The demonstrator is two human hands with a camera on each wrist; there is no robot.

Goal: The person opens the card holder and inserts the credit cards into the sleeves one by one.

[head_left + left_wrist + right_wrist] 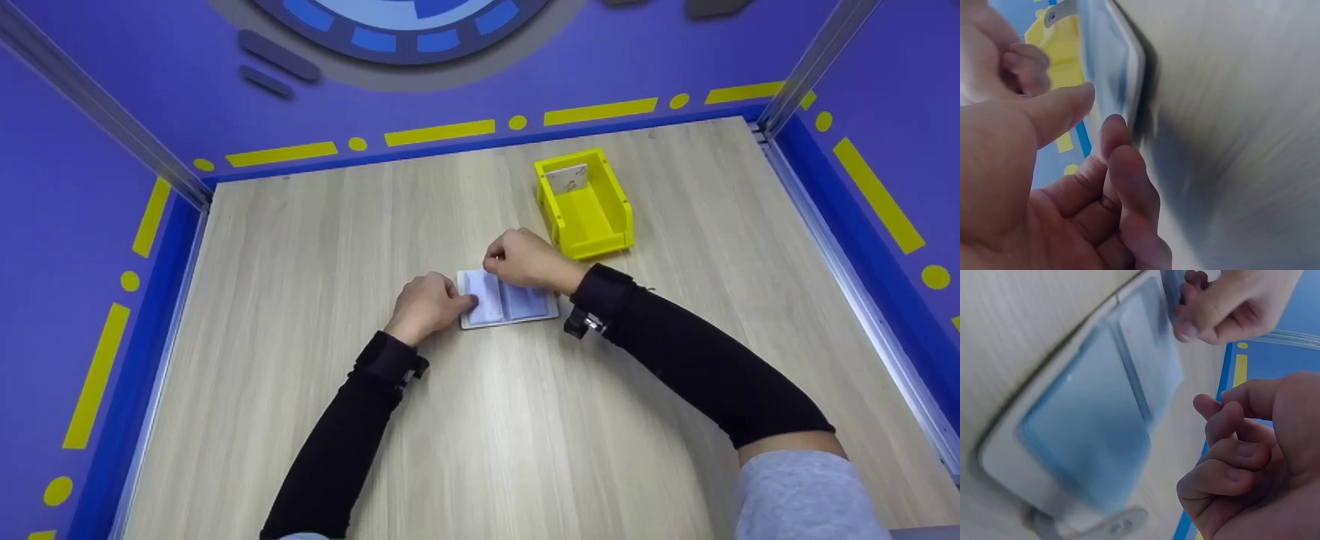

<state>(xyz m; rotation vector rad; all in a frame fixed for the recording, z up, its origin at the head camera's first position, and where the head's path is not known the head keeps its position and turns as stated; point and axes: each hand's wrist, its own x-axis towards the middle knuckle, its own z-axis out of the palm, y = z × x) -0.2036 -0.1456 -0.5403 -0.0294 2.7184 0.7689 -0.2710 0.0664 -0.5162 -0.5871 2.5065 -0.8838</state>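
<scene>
- While the left hand (427, 304) lays its thumb over the booklet (529, 301) on the table (480, 427), its grip cannot be told.
- The right hand (525, 259) curls above, apparently empty.
- Loosely held, the booklet could slide.

Blue walls (637, 67), pale wooden tabletop (315, 247)

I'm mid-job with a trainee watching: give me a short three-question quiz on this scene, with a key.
1. Which is nearer the yellow bin, the left hand or the right hand?
2. True or false: the card wallet lies open on the table.
3. Fill in, as the person sees it: a white patterned piece shows at the ____ end of the bin.

Key:
1. The right hand.
2. True.
3. Far.
</scene>
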